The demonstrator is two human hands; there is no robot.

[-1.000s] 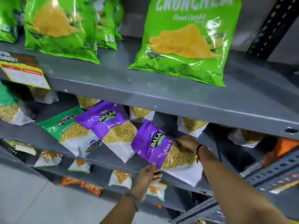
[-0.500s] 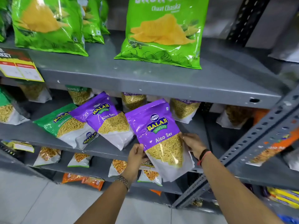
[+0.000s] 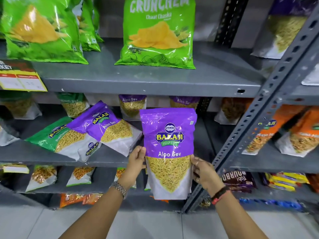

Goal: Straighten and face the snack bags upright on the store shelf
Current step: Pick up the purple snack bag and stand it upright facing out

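Snack bags on the grey shelf (image 3: pixel 110 159) are only partly in order, as far as can be judged. Along the back of this middle shelf a row of bags (image 3: pixel 132 105) stands upright, tops hidden under the shelf above, so that row looks done. At the front, two bags lie toppled: a green bag (image 3: pixel 58 137) on its back, tilted with its top to the upper left, and a purple bag (image 3: pixel 107 126) resting partly over it, leaning the same way. Both need standing up and facing forward.

The held bag (image 3: pixel 168 152), a purple Aloo Sev pack, is upright and front-facing, clear of the shelf, out in front of its edge and hanging below it. It has yet to be set down; the bare stretch of shelf to the right of the toppled pair, in front of the back row, seems the likely spot.

The left hand (image 3: pixel 137 160) grips the bag's left edge near the middle, thumb on the front, fingers curled behind. The right hand (image 3: pixel 202 172) pinches the right edge a little lower, thumb tip on the front, fingers wrapped around the side.

On the top shelf the large green chip bags (image 3: pixel 157 33) already stand upright. The lower shelves cannot be judged clearly.
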